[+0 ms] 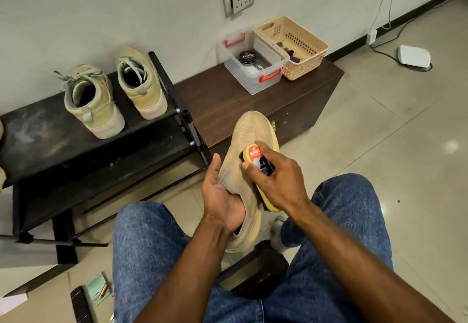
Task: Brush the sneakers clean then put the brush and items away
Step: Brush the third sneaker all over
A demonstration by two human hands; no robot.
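Dark wooden bench against wall, carrying two containers side by side, touching. Clear plastic box, red latches, lid off: black polish tin inside, other contents indistinct. Beige perforated basket: small dark items, unidentifiable. Tan high-top pair on black rack, left. Tan knit sneaker held over lap; heel hidden behind forearm. Left hand cupping sneaker at collar, thumb raised. Right hand gripping yellow brush, bristles against upper.
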